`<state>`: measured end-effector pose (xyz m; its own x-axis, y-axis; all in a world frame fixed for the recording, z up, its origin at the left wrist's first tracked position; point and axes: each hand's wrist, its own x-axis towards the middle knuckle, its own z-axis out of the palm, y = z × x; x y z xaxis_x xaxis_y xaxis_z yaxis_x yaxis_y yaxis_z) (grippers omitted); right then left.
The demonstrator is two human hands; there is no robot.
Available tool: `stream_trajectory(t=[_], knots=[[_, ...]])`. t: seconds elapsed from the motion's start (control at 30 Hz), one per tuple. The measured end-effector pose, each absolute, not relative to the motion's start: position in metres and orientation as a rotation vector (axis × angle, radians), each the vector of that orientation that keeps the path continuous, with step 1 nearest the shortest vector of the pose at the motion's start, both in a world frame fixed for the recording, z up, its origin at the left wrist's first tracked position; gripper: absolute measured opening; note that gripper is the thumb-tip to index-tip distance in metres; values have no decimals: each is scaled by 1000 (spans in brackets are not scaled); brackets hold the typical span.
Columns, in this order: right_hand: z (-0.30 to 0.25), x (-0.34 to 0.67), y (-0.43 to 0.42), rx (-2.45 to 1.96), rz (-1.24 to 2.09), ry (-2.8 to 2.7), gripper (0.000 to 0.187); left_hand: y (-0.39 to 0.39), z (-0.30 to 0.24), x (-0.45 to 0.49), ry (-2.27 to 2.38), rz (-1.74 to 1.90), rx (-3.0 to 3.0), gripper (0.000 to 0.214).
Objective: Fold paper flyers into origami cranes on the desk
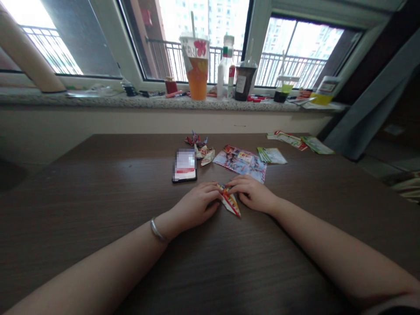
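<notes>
A small folded piece of printed paper (pixel 232 204), patterned in red, yellow and white, lies on the brown table with a narrow point toward me. My left hand (pixel 201 202) is closed on its left edge, thumb and fingertips at the paper. From the other side my right hand (pixel 252 192) holds the upper right part, with its fingertips on the folds. The paper's far end is partly hidden by the fingers. Just beyond my left hand lies a phone (pixel 184 166) with its screen lit. Folded paper figures (pixel 205 154) sit right behind the phone.
A colourful printed sheet (pixel 242 162) lies beyond my right hand. Small stacks of printed paper (pixel 271 155) and loose slips (pixel 290 140) are farther right. Along the stone windowsill (pixel 131 101) stand a large orange drink cup (pixel 197 78), a dark drink cup (pixel 244 81) and bottles.
</notes>
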<state>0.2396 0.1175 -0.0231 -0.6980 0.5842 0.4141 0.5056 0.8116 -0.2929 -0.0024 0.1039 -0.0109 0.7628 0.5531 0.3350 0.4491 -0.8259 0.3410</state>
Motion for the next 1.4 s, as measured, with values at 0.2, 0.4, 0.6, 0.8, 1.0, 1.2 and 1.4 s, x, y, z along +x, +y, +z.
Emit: stream_trajectory(t=[0.2, 0.4, 0.6, 0.8, 1.0, 1.2, 1.4], knots=[[-23, 240, 120, -805, 165, -2528, 25, 105, -13, -4, 843, 662, 2731, 21], [-19, 241, 118, -753, 60, -2556, 19, 105, -13, -5, 949, 702, 2803, 20], [-19, 239, 117, -667, 137, -2554, 19, 103, -10, -4, 1028, 677, 2813, 23], [-19, 238, 115, -712, 125, -2581, 18, 100, -12, -3, 1015, 634, 2794, 30], [-19, 233, 110, -761, -118, -2603, 18, 101, -18, -2, 1015, 635, 2806, 29], [-21, 228, 104, -825, -154, -2641, 20, 103, -17, 0, 910, 715, 2881, 19], [-16, 221, 95, -915, -268, -2639, 20, 104, -15, 0, 947, 670, 2885, 17]])
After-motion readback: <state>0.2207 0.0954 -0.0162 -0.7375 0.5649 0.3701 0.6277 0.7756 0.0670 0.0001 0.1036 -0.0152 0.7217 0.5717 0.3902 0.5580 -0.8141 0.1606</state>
